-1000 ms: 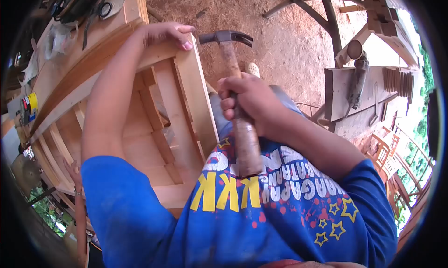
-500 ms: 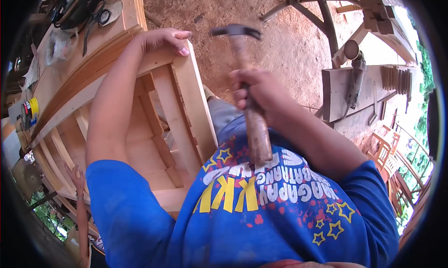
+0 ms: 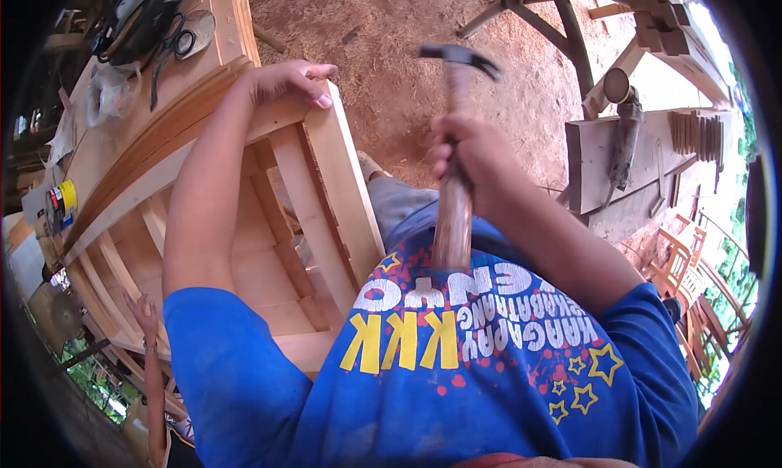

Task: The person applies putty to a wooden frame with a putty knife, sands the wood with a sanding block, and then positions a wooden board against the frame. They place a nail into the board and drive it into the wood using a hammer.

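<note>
My right hand is closed around the wooden handle of a claw hammer. The hammer's dark head points up, over the dirt floor and to the right of a pale wooden frame. On that frame's upper corner, my left hand is closed over the edge, thumb on the near side; its other fingers are partly hidden. The frame has slats and open bays, with boards inside, and stands against my left side.
Another person's hand touches the frame at lower left. Scissors, a plastic bag and a yellow-labelled roll lie on the wooden surface at left. A thick timber bench stands at right, beside stacked boards.
My right hand has swung the hammer rightward, farther from the frame's corner. My left hand stays on that corner. The view has shifted slightly.
</note>
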The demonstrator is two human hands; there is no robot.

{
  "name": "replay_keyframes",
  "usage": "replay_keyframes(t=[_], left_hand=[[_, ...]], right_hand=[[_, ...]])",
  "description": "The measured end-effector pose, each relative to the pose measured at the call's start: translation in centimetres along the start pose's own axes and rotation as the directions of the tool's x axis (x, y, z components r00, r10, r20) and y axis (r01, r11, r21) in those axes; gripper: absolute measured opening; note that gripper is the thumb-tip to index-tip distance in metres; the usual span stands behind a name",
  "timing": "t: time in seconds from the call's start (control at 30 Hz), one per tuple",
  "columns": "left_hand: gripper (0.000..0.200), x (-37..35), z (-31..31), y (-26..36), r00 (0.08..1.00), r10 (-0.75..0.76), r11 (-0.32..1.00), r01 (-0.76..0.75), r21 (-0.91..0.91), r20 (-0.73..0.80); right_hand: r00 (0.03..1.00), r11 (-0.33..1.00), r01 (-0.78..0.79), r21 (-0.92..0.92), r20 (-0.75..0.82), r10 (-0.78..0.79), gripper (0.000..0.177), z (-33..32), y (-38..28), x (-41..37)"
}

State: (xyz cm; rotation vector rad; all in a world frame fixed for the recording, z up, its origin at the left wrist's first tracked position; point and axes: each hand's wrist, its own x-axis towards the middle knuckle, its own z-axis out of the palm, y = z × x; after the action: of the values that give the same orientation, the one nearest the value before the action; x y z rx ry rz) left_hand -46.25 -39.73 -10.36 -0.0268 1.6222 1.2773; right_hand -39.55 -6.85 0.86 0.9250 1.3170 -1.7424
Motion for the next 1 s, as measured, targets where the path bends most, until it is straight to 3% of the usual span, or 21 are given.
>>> replay_keyframes(t=[0.03,0.07,0.17,0.2,0.33,0.43,0.47,0.57,0.6,0.7,0.73,0.87,0.97,1.0], left_hand=[[0.116,0.1,-0.1,-0.2,1.000,0.020,1.000,-0.020,-0.011,-0.006],[0.116,0.2,0.0,-0.5,0.999,0.037,0.999,-0.037,-0.024,-0.009],[0.116,0.1,0.0,0.1,1.000,0.025,1.000,-0.025,0.006,0.004],[0.116,0.0,0.1,0.2,1.000,0.002,1.000,-0.002,0.027,0.015],[0.116,0.3,0.0,-0.2,1.000,-0.004,1.000,0.004,0.000,0.017],[0.117,0.1,-0.1,-0.2,1.000,0.000,1.000,0.000,0.004,0.008],[0.117,0.1,0.0,-0.3,1.000,0.004,1.000,-0.004,-0.010,0.007],[0.117,0.2,-0.2,0.0,0.998,-0.029,1.000,0.030,-0.010,0.053],[0.117,0.2,-0.3,0.2,0.995,-0.055,0.998,0.055,-0.002,0.081],[0.115,-0.1,-0.1,0.1,0.998,-0.050,0.999,0.050,-0.019,0.027],[0.116,0.0,-0.2,-0.1,0.999,-0.037,0.999,0.037,-0.014,0.015],[0.116,0.2,-0.4,-0.3,1.000,-0.022,1.000,0.023,0.014,-0.009],[0.117,-0.3,0.0,0.3,1.000,-0.023,0.999,0.023,-0.036,0.017],[0.117,-0.3,0.0,0.5,0.999,-0.023,0.998,0.025,-0.058,0.035]], right_hand=[[0.997,0.992,0.044,0.117,-0.070,-0.036,0.007,-0.5,-0.6,1.0],[0.997,0.984,-0.027,0.177,-0.073,0.040,0.008,-0.8,-1.0,1.8],[0.999,0.969,-0.042,-0.244,0.011,0.046,0.010,2.9,1.9,-1.0],[0.951,0.940,-0.201,-0.277,0.176,0.255,0.006,3.4,2.2,-1.6],[0.972,0.975,-0.177,-0.133,0.129,0.194,0.006,2.0,1.2,-1.3],[0.999,0.999,-0.011,0.044,-0.049,0.013,0.009,-0.1,0.0,1.4],[0.993,0.995,-0.018,0.094,-0.115,0.029,0.005,0.1,-0.4,1.4],[0.997,0.972,-0.044,-0.232,0.051,0.058,0.005,2.8,2.3,-0.6],[0.933,0.940,-0.231,-0.249,0.219,0.287,0.007,3.3,2.6,-1.1],[0.944,0.947,-0.213,-0.240,0.201,0.263,0.010,2.0,1.2,-0.9],[0.947,0.962,-0.159,-0.220,0.240,0.212,0.009,1.3,0.9,-0.7],[0.997,0.992,-0.079,0.100,0.011,0.079,0.007,0.5,-0.4,1.2],[0.991,0.982,-0.130,-0.140,0.024,0.135,0.008,2.7,1.5,-0.2],[0.949,0.946,-0.175,-0.274,0.209,0.236,0.007,3.1,2.2,-0.8]])
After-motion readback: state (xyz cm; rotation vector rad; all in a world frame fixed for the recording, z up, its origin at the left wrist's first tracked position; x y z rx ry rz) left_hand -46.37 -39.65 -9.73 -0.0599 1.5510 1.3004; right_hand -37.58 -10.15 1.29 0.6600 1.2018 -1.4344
